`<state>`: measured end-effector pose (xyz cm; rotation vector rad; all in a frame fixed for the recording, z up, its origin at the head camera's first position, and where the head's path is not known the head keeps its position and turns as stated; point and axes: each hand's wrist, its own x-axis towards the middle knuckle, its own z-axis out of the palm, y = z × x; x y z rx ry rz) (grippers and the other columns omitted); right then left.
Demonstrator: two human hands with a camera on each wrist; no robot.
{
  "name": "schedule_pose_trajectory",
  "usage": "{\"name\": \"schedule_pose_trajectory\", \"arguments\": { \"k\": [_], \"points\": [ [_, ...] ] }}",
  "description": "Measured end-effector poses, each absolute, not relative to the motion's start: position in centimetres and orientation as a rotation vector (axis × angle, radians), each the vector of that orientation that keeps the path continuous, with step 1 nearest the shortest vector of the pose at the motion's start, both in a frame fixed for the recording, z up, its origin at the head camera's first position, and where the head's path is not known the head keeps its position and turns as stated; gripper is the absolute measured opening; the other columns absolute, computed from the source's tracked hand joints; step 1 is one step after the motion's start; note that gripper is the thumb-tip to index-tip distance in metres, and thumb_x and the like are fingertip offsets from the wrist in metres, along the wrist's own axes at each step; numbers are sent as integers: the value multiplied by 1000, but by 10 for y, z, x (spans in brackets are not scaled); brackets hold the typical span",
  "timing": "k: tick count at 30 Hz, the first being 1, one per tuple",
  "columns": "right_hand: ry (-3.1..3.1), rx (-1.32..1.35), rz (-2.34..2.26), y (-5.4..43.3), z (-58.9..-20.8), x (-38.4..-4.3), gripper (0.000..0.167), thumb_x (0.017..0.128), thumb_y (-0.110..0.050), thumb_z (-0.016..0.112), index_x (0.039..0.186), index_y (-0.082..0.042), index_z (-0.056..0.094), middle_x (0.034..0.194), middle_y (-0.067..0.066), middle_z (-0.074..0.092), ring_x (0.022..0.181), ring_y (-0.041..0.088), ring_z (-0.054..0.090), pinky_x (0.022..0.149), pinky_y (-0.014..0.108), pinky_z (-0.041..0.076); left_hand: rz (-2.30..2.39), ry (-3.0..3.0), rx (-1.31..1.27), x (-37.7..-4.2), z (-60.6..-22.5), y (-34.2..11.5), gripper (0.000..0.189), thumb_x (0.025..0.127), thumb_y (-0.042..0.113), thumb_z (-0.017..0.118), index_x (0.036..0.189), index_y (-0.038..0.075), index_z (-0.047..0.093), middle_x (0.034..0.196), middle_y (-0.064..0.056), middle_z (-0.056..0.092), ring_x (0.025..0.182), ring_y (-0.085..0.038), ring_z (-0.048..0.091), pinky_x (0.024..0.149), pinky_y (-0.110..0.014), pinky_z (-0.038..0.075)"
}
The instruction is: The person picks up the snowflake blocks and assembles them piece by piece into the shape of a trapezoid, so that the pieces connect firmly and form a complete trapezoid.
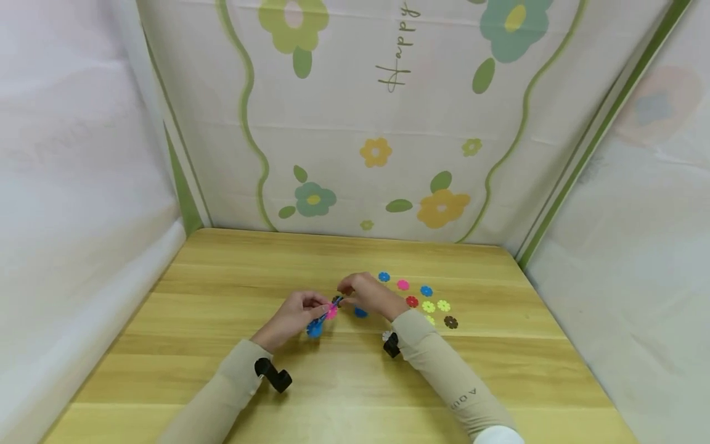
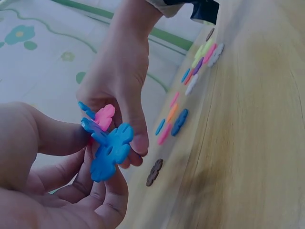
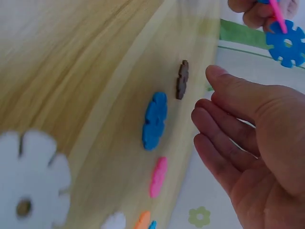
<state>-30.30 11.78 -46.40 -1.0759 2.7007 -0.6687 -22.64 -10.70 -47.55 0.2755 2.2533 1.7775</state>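
Between thumb and fingers, my left hand pinches a small cluster of interlocking flower-shaped plastic discs, blue and pink, slotted into one another above the table. My right hand hovers just right of the cluster. In the right wrist view its fingers are loosely bent with nothing between them, and the cluster appears apart from its fingertips. Close to that hand, a blue disc and a brown disc lie on the wooden table. A pink disc lies near the blue one.
More loose discs are scattered to the right, including red, yellow and brown ones. A white disc is near the right wrist. Flower-printed cloth stands behind the wooden table, with white cloth at both sides.
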Motion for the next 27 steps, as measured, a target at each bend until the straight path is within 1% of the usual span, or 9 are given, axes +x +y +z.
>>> {"name": "schedule_pose_trajectory", "arguments": {
  "k": [2, 4, 6, 8, 10, 15, 19, 24, 27],
  "points": [
    [2699, -1076, -640, 114, -468, -305, 20, 98, -18, 77, 116, -8, 78, 109, 4, 78, 96, 13, 70, 84, 25, 59, 1787, 2241, 248, -227, -476, -107, 18, 107, 19, 65, 114, 4, 73, 113, -11, 72, 94, -18, 66, 79, -28, 56],
    [2702, -1074, -597, 111, -472, -306, 17, 98, -19, 77, 113, -10, 78, 102, 0, 74, 88, 10, 63, 77, 22, 55, 1793, 2229, 236, -228, -477, -107, 19, 107, 20, 65, 115, 5, 73, 113, -10, 72, 95, -18, 66, 80, -29, 56],
    [2705, -1071, -575, 109, -475, -307, 17, 99, -20, 77, 112, -10, 79, 97, -1, 70, 84, 10, 56, 73, 22, 50, 1799, 2220, 228, -229, -478, -107, 19, 107, 20, 65, 115, 5, 72, 113, -10, 72, 95, -19, 66, 81, -30, 55],
    [2713, -1064, -561, 108, -477, -308, 15, 99, -21, 77, 110, -10, 79, 96, -1, 67, 83, 11, 52, 72, 23, 48, 1806, 2213, 229, -229, -479, -107, 19, 107, 20, 64, 116, 5, 72, 113, -10, 72, 95, -19, 66, 81, -31, 55],
    [2718, -1028, -574, 108, -478, -308, 16, 98, -21, 77, 110, -10, 77, 98, -1, 67, 85, 10, 53, 74, 23, 49, 1814, 2210, 230, -230, -479, -108, 20, 107, 20, 64, 117, 5, 72, 114, -11, 72, 96, -20, 66, 82, -31, 55],
    [2727, -928, -656, 115, -476, -306, 15, 96, -15, 79, 108, -11, 71, 100, 1, 72, 88, 10, 64, 79, 26, 57, 1824, 2222, 231, -229, -480, -108, 20, 107, 21, 65, 117, 5, 72, 113, -10, 72, 96, -19, 67, 82, -31, 55],
    [2738, -920, -731, 128, -474, -301, 10, 98, -9, 75, 107, -11, 72, 98, 3, 76, 88, 12, 70, 78, 27, 60, 1829, 2229, 237, -228, -480, -107, 18, 106, 20, 66, 114, 5, 72, 111, -9, 73, 95, -18, 67, 82, -31, 55],
    [2738, -895, -881, 147, -466, -293, 8, 101, -10, 72, 109, -11, 73, 98, 0, 77, 87, 9, 71, 79, 26, 60, 1839, 2222, 262, -227, -480, -105, 18, 106, 18, 66, 113, 4, 73, 110, -11, 73, 92, -18, 65, 79, -30, 55],
    [2721, -864, -1014, 154, -459, -287, 10, 101, -12, 73, 110, -11, 74, 97, 0, 77, 86, 11, 72, 78, 24, 60, 1835, 2215, 272, -227, -480, -104, 18, 106, 18, 66, 114, 3, 73, 109, -10, 73, 90, -18, 64, 78, -29, 55]
  ]
}}
